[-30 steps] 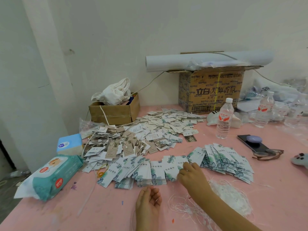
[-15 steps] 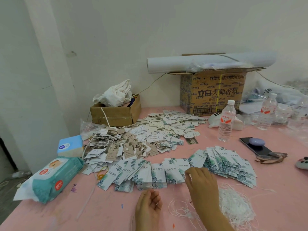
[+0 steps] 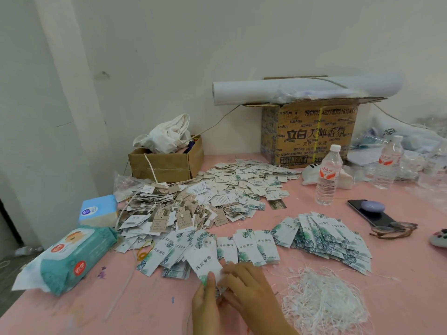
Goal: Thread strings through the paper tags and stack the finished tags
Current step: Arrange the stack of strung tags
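Tag [image 3: 205, 261] bottom edge pinched: left hand [image 3: 205, 305], right hand [image 3: 249, 286]; strings [image 3: 321, 301] beside.

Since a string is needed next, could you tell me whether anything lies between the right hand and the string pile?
Nothing visible: only pink table separates the right hand from the string pile.

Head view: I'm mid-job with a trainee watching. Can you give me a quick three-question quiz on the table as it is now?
1. True or false: the left hand and right hand both touch one tag.
2. The loose strings lie: A, left of the hands; B, right of the hands; C, in a box.
3. Fill in: the nearer bottle has a ___ cap.
Key: 1 true; 2 B; 3 white.
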Tool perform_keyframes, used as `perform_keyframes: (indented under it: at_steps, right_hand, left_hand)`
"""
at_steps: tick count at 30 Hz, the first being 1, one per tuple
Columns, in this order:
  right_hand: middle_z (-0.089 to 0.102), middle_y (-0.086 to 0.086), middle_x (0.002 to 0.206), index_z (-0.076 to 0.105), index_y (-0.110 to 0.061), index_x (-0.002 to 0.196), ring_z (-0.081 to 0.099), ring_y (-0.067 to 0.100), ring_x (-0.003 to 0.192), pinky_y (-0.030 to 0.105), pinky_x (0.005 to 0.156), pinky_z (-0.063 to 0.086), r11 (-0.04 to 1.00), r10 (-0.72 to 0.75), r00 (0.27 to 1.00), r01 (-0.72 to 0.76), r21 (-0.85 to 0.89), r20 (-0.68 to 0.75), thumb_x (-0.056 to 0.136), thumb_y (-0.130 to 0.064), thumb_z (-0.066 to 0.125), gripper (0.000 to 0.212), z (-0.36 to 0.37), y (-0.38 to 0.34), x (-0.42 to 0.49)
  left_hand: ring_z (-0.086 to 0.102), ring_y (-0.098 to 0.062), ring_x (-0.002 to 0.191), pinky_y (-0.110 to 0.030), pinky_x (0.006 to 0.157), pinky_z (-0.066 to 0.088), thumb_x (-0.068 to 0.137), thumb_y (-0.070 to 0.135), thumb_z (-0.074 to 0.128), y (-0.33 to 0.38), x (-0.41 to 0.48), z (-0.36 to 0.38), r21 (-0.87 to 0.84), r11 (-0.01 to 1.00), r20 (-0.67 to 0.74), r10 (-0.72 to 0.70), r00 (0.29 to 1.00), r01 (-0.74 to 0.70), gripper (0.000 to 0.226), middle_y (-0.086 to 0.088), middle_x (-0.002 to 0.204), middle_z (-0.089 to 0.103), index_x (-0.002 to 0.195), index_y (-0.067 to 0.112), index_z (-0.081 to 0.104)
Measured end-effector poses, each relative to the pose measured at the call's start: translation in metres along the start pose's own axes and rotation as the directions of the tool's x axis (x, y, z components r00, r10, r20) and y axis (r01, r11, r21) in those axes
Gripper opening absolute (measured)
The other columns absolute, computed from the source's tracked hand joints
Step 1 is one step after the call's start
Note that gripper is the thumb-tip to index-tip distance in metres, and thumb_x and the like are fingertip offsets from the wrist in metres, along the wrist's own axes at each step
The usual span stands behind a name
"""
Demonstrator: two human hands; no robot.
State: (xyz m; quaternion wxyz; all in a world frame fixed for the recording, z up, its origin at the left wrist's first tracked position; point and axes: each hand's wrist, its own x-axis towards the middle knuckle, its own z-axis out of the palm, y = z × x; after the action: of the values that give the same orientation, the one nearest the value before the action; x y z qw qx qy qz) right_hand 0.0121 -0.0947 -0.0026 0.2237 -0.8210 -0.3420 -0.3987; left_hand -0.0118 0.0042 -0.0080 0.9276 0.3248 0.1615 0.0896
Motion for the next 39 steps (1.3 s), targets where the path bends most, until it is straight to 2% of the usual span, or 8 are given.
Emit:
perform_keyframes:
  at_steps: [4,7,9,12,16,22,27,39]
  right_hand:
    - [0.056,-0.004,0.133,0.054,-0.024,0.13,0.046,0.011,0.124,0.023,0.102,0.036,0.965,0.26,0.937,-0.26,-0.033,0.235,0.065,-0.033,0.085,0.073,-0.003,0.006,-0.005]
    - [-0.005,-0.021,0.156,-0.005,-0.037,0.148,-0.006,0.005,0.147,0.021,0.112,-0.017,0.953,0.298,0.877,-0.297,-0.062,0.377,0.096,-0.029,0.05,0.076,0.008,0.016,-0.012]
    - [0.006,-0.018,0.158,-0.003,-0.035,0.151,-0.017,0.007,0.145,0.025,0.108,-0.027,0.955,0.295,0.855,-0.282,-0.096,0.426,0.097,-0.02,0.04,0.071,0.021,0.022,-0.017]
    - [0.058,-0.013,0.132,0.04,-0.028,0.145,0.016,0.014,0.145,0.032,0.114,-0.004,0.938,0.346,0.829,-0.3,-0.173,0.44,0.084,-0.018,0.061,0.065,0.021,0.021,-0.016]
    - [0.073,-0.019,0.09,0.072,-0.031,0.103,0.064,0.016,0.111,0.037,0.098,0.027,0.94,0.33,0.892,-0.281,-0.193,0.309,0.056,-0.024,0.087,0.05,0.019,0.018,-0.009]
    - [0.073,-0.014,0.102,0.071,-0.032,0.108,0.064,0.019,0.112,0.04,0.1,0.032,0.928,0.287,0.938,-0.222,-0.299,0.194,0.077,-0.028,0.057,0.035,0.018,0.014,-0.002]
    - [0.073,-0.019,0.081,0.075,-0.032,0.085,0.069,0.014,0.1,0.035,0.091,0.049,0.934,0.313,0.925,-0.258,-0.248,0.217,0.048,-0.027,0.093,0.041,0.012,0.01,0.0]
    - [0.074,-0.009,0.076,0.076,-0.022,0.085,0.071,0.02,0.088,0.035,0.084,0.045,0.933,0.276,0.958,-0.248,-0.259,0.077,0.046,-0.01,0.092,0.044,0.016,0.015,-0.002]
  left_hand:
    - [0.074,-0.022,0.087,-0.022,0.06,0.058,0.1,0.013,0.045,0.0,0.001,-0.003,0.133,0.977,-0.049,0.177,0.983,-0.169,0.025,-0.015,0.096,0.075,0.106,0.003,0.067]
    - [0.073,-0.023,0.091,-0.021,0.063,0.058,0.099,0.012,0.048,0.002,0.003,-0.006,0.183,0.965,-0.034,0.197,0.98,-0.188,0.023,-0.015,0.099,0.075,0.109,0.001,0.066]
    - [0.074,-0.021,0.09,-0.021,0.064,0.058,0.098,0.014,0.051,-0.001,0.001,-0.004,0.255,0.948,0.005,0.197,0.98,-0.191,0.022,-0.012,0.098,0.076,0.107,0.004,0.068]
    - [0.074,-0.018,0.087,-0.019,0.062,0.057,0.096,0.015,0.054,-0.004,-0.002,-0.002,0.322,0.928,0.028,0.189,0.981,-0.188,0.019,-0.011,0.094,0.076,0.103,0.007,0.07]
    - [0.075,-0.019,0.082,-0.019,0.06,0.056,0.095,0.009,0.056,-0.005,-0.003,-0.001,0.342,0.917,0.029,0.208,0.978,-0.205,0.016,-0.011,0.089,0.077,0.104,0.005,0.069]
    - [0.075,-0.025,0.078,-0.022,0.057,0.056,0.095,0.002,0.055,-0.004,-0.006,-0.001,0.284,0.927,0.007,0.254,0.967,-0.245,0.024,-0.012,0.092,0.076,0.113,0.016,0.06]
    - [0.074,-0.025,0.072,-0.021,0.053,0.054,0.095,-0.005,0.049,-0.003,-0.003,-0.004,0.233,0.937,0.001,0.265,0.964,-0.258,0.035,-0.008,0.091,0.077,0.125,0.013,0.056]
    - [0.073,-0.025,0.076,-0.025,0.059,0.057,0.103,0.009,0.04,-0.006,-0.004,-0.006,0.301,0.917,-0.001,0.274,0.962,-0.261,0.032,-0.009,0.096,0.076,0.131,0.02,0.051]
